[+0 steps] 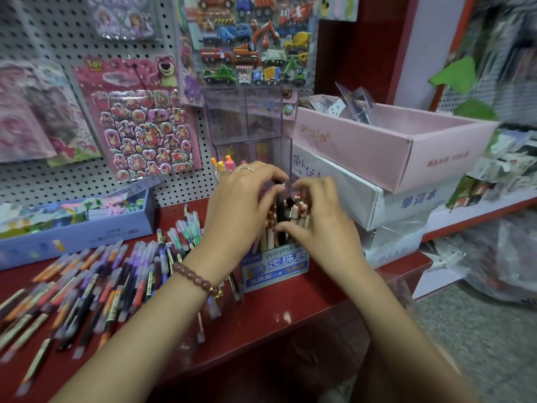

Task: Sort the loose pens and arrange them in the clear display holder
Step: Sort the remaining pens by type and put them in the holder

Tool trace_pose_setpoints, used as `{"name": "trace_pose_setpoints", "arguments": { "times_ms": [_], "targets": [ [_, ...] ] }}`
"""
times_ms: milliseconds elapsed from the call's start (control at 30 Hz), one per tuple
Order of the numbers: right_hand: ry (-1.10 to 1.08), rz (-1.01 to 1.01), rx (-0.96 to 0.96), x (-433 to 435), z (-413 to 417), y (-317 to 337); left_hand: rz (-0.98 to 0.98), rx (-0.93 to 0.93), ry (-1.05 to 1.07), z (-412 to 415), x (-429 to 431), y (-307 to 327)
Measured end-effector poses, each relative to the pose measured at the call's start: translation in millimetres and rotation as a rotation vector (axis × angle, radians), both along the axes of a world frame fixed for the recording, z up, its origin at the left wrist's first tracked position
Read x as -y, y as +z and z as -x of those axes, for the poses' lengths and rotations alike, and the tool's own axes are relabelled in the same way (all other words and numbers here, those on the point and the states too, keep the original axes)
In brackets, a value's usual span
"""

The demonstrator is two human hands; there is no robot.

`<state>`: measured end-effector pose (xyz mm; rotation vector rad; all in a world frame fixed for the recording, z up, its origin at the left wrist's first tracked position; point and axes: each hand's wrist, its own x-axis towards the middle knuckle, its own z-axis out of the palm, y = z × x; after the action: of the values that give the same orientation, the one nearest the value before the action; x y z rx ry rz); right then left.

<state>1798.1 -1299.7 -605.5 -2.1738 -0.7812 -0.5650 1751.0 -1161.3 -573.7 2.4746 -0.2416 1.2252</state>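
Gathering a bunch of standing pens (pixel 280 216) upright in the near front compartment of the clear display holder (pixel 247 120), both hands meet over the pen tops. The left hand (pixel 241 199) curls its fingers round the left side and tops of the bunch. The right hand (pixel 316 219) pinches the decorated caps from the right, thumb pressed low against a cream barrel. Both hands are narrow and holding pens.

The holder stands on the red shelf (pixel 276 324), toward its far side. It has a blue label (pixel 276 269) across its near face and taller, mostly bare compartments behind. A few orange- and pink-capped pens (pixel 223 167) stand in a compartment just left of the hands. The loose pens (pixel 96 280) lie in a broad heap on the shelf to the left, apart from the holder.

To do this step well, I judge it best to hold the bunch vertical and square the caps to one height. The hands should let go only once the barrels sit on the compartment floor, so none tips out. Like colours should go together, and much of the heap is not yet sorted.
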Motion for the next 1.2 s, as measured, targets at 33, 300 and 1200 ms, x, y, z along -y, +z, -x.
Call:
{"name": "trace_pose_setpoints", "arguments": {
  "times_ms": [33, 300, 1200],
  "targets": [
    [-0.018, -0.075, -0.025, 3, 0, -1, -0.02, 0.007, 0.022, 0, 0, 1],
    [0.085, -0.078, -0.355, 6, -11, -16, 0.051, -0.086, -0.023, 6, 1, 10],
    [0.197, -0.362, -0.165, 4, -18, -12, -0.187, -0.165, 0.126, 5, 4, -8]
  ]
}}
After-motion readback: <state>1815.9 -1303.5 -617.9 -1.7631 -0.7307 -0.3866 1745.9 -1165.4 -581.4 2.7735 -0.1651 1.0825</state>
